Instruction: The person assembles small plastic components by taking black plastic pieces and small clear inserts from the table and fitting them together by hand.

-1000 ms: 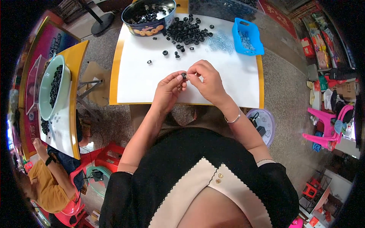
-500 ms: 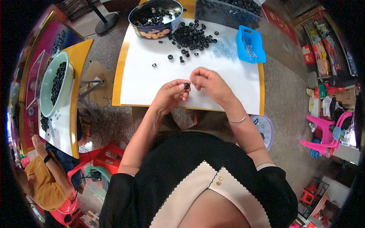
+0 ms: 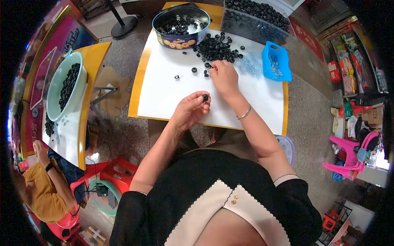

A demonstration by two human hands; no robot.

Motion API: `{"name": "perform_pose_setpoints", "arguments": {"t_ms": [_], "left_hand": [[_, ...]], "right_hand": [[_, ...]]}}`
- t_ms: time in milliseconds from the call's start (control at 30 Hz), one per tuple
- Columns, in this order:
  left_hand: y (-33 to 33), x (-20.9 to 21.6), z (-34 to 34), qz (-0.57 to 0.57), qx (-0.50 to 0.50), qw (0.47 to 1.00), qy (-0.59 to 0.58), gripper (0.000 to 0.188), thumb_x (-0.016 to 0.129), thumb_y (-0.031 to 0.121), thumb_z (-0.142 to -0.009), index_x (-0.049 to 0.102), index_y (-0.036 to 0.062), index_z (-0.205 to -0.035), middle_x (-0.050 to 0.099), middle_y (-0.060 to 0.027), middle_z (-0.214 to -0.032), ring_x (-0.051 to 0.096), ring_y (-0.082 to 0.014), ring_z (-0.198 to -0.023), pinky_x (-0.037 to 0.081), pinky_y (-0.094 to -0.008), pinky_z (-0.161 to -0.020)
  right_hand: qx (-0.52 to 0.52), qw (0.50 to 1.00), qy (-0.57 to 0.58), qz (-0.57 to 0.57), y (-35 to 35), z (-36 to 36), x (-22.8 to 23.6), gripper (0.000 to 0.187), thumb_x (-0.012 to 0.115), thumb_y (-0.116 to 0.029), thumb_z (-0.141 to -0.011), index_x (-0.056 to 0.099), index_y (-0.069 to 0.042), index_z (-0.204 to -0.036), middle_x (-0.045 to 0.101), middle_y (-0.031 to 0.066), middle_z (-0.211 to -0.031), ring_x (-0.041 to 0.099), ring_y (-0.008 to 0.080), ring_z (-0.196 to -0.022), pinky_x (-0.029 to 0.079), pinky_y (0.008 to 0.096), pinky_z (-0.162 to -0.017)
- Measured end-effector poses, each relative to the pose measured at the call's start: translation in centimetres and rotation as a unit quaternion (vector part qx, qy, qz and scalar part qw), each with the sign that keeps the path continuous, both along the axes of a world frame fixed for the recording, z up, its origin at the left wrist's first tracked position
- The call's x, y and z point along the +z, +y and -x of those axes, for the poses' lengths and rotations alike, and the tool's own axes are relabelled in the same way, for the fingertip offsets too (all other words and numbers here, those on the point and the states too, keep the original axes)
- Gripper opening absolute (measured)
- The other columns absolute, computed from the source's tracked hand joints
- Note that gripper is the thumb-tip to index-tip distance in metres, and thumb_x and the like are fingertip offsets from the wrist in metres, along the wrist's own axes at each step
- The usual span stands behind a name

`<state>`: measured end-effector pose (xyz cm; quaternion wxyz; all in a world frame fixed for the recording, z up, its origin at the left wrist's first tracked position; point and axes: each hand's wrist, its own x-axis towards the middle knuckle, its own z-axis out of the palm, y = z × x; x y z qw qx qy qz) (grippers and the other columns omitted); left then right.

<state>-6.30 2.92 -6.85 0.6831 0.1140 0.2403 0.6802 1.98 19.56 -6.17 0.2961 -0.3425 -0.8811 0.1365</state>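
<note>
My left hand [image 3: 188,110] is over the near part of the white-topped table [image 3: 164,98], pinching a small round black part [image 3: 205,97] with a hole in it between thumb and forefinger. Further in, my right hand [image 3: 226,80] reaches to the near edge of a heap of black parts [image 3: 217,48]. Its fingers are drawn together at a few loose pieces, and what lies between the fingertips is mostly hidden. A black ring [image 3: 194,70] and a small square-looking black piece [image 3: 177,77] lie apart, left of that hand.
Behind the heap stand a round cookie tin [image 3: 177,43] and a clear bin [image 3: 254,25], both holding black parts. To the right are small clear-bluish pieces [image 3: 250,67] and a blue basket [image 3: 283,76]. At far left, a person sits by another table with a pale green basin [image 3: 83,78].
My right hand has moved away from the left hand, forward to the loose black pieces. The left hand keeps its black part. The whole view has shifted slightly.
</note>
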Motion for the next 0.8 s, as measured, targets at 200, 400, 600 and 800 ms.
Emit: {"name": "perform_pose_setpoints", "arguments": {"t_ms": [200,400,600,800], "left_hand": [[0.0,-0.3,0.1,-0.021,0.007,1.0,-0.005,0.027,0.06,0.015,-0.09,0.055,-0.0011,-0.111,0.061,-0.0079,-0.093,0.058,-0.0128,-0.076,0.049,-0.025,-0.069],[0.2,-0.4,0.1,-0.015,0.011,1.0,-0.006,0.026,0.059,0.014,-0.091,0.055,-0.0008,-0.111,0.061,-0.0082,-0.093,0.058,-0.0135,-0.075,0.049,-0.0256,-0.069],[0.1,-0.7,0.0,-0.016,0.012,1.0,0.007,0.026,0.059,0.014,-0.091,0.055,-0.0007,-0.112,0.061,-0.0085,-0.094,0.058,-0.0138,-0.076,0.049,-0.0266,-0.071],[0.0,-0.4,-0.1,-0.015,0.028,0.999,-0.019,0.028,0.059,0.014,-0.091,0.054,-0.0012,-0.113,0.061,-0.009,-0.095,0.059,-0.0133,-0.076,0.049,-0.0265,-0.071]], "right_hand": [[-0.002,0.995,0.089,0.049,0.5,-2.0,1.1,0.014,0.064,-0.014,-0.08,0.064,-0.003,-0.089,0.061,0.0097,-0.084,0.058,0.0262,-0.08,0.047,0.0362,-0.071],[0.076,0.995,0.057,0.019,-1.9,-1.5,1.6,0.01,0.063,-0.015,-0.08,0.064,-0.006,-0.083,0.06,0.009,-0.083,0.056,0.0278,-0.084,0.046,0.0379,-0.074],[0.082,0.996,0.017,-0.032,-2.1,-0.6,-0.1,0.01,0.062,-0.014,-0.078,0.062,-0.005,-0.083,0.058,0.01,-0.084,0.055,0.0276,-0.082,0.045,0.0371,-0.073],[0.11,0.926,0.197,0.303,-2.8,-2.6,1.5,0.01,0.065,-0.009,-0.079,0.061,-0.002,-0.085,0.061,0.0062,-0.079,0.057,0.017,-0.071,0.046,0.0289,-0.065]]}}
